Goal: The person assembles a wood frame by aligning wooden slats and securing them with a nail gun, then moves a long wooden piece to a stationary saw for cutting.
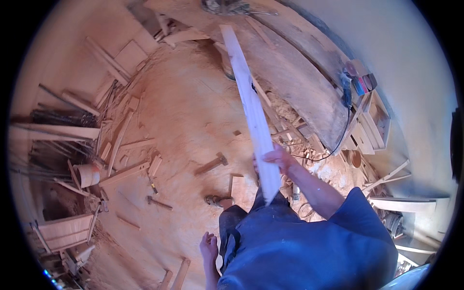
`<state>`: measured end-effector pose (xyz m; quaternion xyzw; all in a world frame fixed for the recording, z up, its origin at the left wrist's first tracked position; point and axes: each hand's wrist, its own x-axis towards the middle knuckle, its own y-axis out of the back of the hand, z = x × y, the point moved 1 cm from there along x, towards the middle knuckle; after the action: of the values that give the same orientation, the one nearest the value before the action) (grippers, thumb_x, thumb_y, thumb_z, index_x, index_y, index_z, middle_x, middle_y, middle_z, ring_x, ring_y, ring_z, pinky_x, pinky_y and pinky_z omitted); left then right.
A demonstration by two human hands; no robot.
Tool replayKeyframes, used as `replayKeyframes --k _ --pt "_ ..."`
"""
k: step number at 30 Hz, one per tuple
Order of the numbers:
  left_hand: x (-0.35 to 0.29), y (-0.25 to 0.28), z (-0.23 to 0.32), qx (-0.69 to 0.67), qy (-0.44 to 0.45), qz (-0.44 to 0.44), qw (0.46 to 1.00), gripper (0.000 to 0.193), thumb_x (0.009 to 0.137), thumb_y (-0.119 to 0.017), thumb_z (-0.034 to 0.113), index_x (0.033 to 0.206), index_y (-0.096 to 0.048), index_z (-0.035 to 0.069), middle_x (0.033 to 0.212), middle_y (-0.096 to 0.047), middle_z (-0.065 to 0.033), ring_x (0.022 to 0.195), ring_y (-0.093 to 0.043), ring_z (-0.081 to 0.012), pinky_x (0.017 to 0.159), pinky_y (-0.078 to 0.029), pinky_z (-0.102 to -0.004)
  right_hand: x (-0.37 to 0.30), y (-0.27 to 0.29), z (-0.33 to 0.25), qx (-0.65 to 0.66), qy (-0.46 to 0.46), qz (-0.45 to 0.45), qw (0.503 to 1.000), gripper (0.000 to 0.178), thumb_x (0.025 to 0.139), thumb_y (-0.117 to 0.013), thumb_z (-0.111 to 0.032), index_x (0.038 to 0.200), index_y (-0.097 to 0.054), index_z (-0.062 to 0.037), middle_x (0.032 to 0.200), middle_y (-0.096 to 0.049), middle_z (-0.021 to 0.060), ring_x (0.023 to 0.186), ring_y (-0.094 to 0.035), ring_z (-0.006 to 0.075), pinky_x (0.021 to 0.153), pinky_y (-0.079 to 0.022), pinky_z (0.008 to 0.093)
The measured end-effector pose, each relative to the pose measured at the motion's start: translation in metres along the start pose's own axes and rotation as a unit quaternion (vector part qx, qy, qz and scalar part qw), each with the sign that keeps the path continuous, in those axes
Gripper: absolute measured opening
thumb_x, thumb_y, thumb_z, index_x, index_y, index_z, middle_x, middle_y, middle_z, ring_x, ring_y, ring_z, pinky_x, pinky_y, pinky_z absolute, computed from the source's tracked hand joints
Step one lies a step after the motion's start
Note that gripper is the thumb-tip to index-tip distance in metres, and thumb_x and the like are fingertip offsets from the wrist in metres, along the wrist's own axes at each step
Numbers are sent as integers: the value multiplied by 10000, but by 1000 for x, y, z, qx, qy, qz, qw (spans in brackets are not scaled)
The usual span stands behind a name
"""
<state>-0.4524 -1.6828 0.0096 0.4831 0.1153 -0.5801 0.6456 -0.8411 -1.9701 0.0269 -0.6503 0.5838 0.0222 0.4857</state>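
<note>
A long pale wooden plank [251, 106] reaches from my lap away toward the far side, its near end cut at a slant. Near that end, my right hand [277, 158] is closed around it, with the thumb side over the upper face. A dark knot shows partway along the wood. Down at my left side hangs my left hand [209, 246], its fingers loosely bent and apart, with nothing visible in them.
A hammer [159, 203] and a wooden mallet [211, 164] lie on the dusty floor. Wood scraps and a white bucket [87, 175] stand left. At right, a corded power tool [346, 89] rests on a dusty workbench [309, 92].
</note>
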Motion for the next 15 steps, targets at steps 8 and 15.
replayKeyframes --k 8,15 --pt "45 151 -85 -111 -91 149 978 483 930 -653 160 1349 -565 -64 1137 -721 -180 1019 -700 -258 895 -545 -373 24 -217 105 -100 59 -131 985 558 721 -753 -70 1225 -535 26 1031 -683 182 878 -716 284 788 -624 454" --pt "51 298 -81 -255 -157 250 921 459 950 -659 138 1336 -561 -91 1152 -717 -169 1028 -697 -225 910 -541 -342 48 -397 173 -222 -14 -294 930 639 697 -837 -165 1238 -547 9 1033 -686 173 865 -721 287 759 -614 438"
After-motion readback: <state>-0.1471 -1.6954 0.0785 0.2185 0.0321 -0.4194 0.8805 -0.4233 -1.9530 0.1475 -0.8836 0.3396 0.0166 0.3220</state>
